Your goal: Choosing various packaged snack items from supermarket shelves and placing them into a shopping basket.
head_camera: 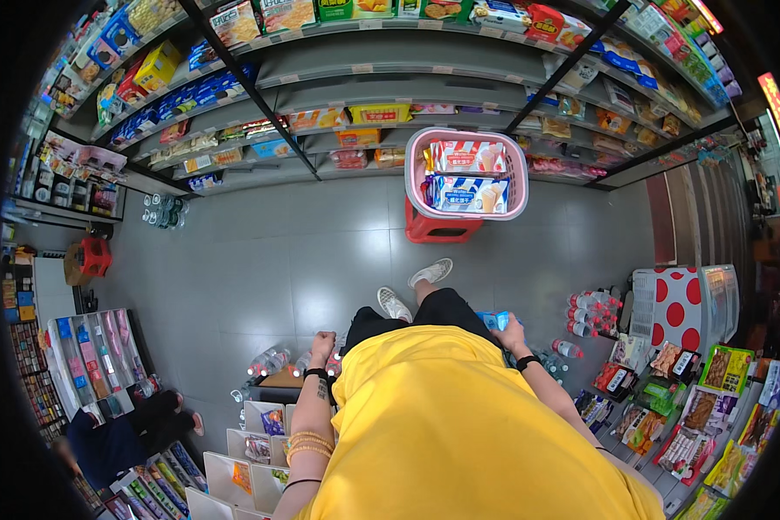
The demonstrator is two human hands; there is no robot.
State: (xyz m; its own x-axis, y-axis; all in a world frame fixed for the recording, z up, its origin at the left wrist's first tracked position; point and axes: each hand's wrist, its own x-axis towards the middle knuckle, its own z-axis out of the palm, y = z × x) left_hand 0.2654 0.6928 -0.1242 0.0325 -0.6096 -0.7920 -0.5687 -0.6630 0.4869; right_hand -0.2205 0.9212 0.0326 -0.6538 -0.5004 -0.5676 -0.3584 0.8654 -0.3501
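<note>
My right hand (pixel 511 337) hangs beside my hip and grips a blue package (pixel 494 320), partly covered by the fingers. On the other side my left hand (pixel 323 346) hangs with curled fingers, and nothing shows in it. Ahead of me a pink plastic basket (pixel 411 188) rests on a red plastic stool (pixel 429 227). Inside it lie a red-and-white wafer biscuit pack (pixel 468 158) and a blue-and-white wafer biscuit pack (pixel 471 195), with other packs partly hidden at the basket's left side.
Long snack shelves (pixel 390 78) curve across the back, with packs on several levels. Bottled drinks (pixel 591 312) and a red-dotted white cabinet (pixel 676 305) stand at right. Divided bins (pixel 253 448) sit beside my left arm. A person (pixel 123 448) is at lower left.
</note>
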